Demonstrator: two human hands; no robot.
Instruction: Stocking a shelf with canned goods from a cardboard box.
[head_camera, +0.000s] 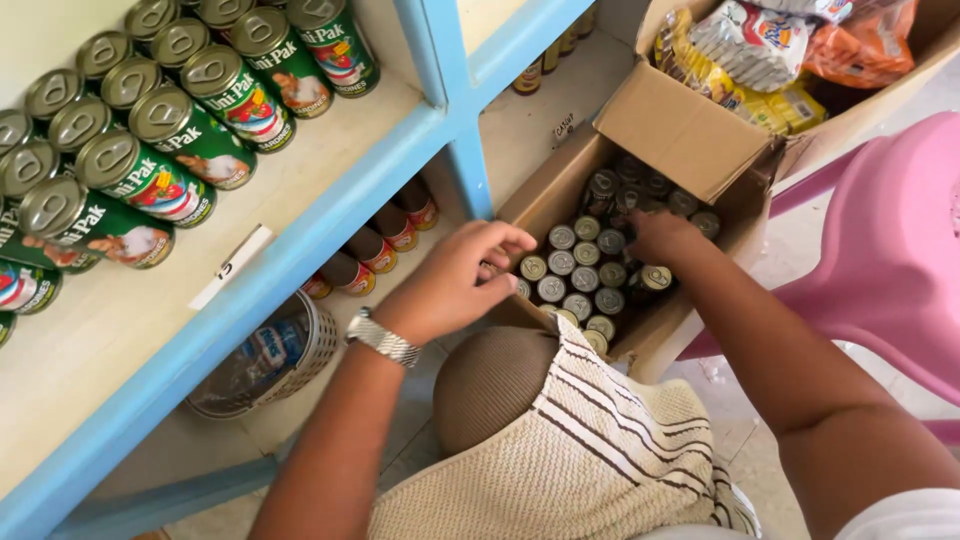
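From the head camera, we have both hands down in the cardboard box (670, 130) of upright tins (585, 275), which sits on the floor beside the blue shelf (330, 215). Our left hand (455, 280) curls loosely at the near edge, clasping nothing that we can see; our right hand (665, 240) rests on the tins, its grip hidden. A tin gripped only by its rim could slip and dent its neighbours.

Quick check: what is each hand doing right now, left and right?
Left hand: fingers curled over cans at the cardboard box edge; grip cannot be told.
Right hand: inside the box on cans; grip cannot be told.
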